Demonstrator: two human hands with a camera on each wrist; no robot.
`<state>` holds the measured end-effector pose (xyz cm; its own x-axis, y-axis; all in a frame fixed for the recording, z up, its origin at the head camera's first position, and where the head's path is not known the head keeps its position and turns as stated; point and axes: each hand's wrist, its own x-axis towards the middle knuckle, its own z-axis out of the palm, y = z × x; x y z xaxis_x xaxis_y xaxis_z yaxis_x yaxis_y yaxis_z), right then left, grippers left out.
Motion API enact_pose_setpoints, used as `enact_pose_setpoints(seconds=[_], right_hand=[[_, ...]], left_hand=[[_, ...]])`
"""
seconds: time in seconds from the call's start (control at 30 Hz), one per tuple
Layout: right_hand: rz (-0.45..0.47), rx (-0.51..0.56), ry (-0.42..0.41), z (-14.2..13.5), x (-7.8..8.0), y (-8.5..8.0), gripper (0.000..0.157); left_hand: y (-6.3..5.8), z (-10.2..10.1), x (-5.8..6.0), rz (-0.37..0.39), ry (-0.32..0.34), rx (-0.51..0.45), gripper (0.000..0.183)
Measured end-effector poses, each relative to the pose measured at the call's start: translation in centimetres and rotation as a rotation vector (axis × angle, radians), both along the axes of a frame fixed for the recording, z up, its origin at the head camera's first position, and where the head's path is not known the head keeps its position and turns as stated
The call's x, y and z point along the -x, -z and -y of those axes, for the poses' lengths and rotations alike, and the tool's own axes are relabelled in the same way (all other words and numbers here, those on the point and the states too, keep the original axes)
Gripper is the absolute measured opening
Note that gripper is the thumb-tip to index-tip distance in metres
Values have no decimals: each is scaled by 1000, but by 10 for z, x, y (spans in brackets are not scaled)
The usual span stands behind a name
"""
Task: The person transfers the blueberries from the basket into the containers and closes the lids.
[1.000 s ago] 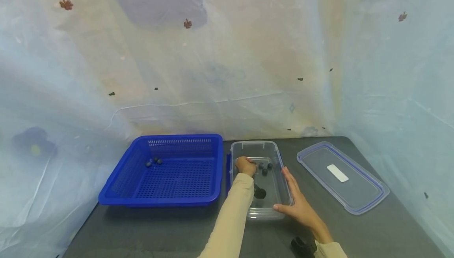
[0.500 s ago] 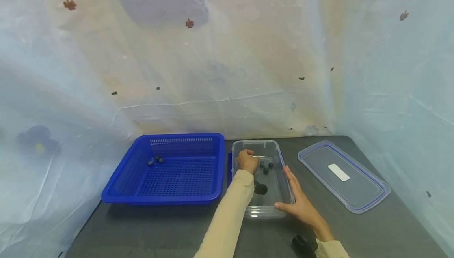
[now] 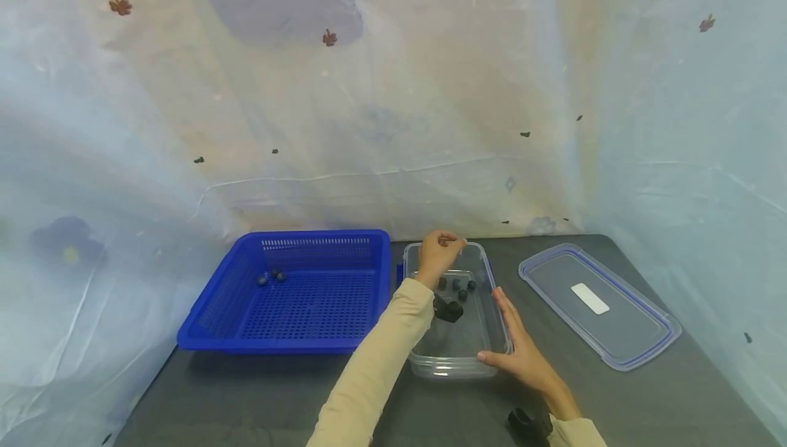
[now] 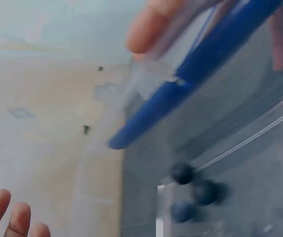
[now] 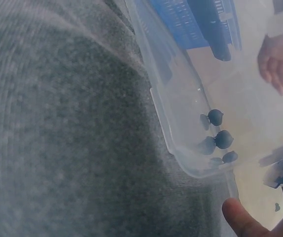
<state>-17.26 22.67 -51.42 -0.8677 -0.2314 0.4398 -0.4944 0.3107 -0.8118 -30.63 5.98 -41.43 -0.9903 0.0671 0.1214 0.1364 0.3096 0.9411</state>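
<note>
A clear plastic container (image 3: 443, 365) stands beside the blue basket, with several dark blueberries (image 3: 463, 294) on its floor. My left hand (image 3: 439, 255) is raised over its far end, palm side partly turned away. In the left wrist view its fingertips (image 4: 18, 217) are spread with nothing seen between them. My right hand (image 3: 522, 355) rests against the container's near right corner, fingers straight along the outer wall and thumb stretched toward the front rim. The right wrist view shows that thumb (image 5: 240, 217) beneath the container, and the blueberries (image 5: 224, 139) through the plastic.
The blue slotted basket (image 3: 307, 346) stands at left with several blueberries (image 3: 270, 277) in its far left part. A clear lid (image 3: 615, 337) with a white label lies at right. A blue latch (image 4: 191, 64) juts from the container. A patterned curtain (image 3: 393, 91) hangs behind the table.
My left hand has lifted from inside the container up and away to its far rim, its fingers now loosened. A further blueberry shows where it was. The right hand has stayed put.
</note>
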Motion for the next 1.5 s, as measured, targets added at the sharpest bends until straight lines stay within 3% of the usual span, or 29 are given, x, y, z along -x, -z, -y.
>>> enact_pose_setpoints(seconds=[0.27, 0.5, 0.7, 1.03, 1.5], right_hand=[[-4, 0, 4, -2, -3, 0, 111], [-4, 6, 3, 0, -4, -2, 110], [3, 5, -1, 0, -4, 0, 110], [-1, 0, -2, 0, -3, 2, 111], [1, -11, -3, 0, -1, 0, 111]], left_hand=[[-27, 18, 0, -164, 139, 114, 32], [-44, 46, 0, -395, 203, 226, 33], [-55, 78, 0, -541, 185, 367, 36], [-64, 141, 8, -624, 52, 514, 29], [-53, 224, 16, -569, -61, 620, 25]])
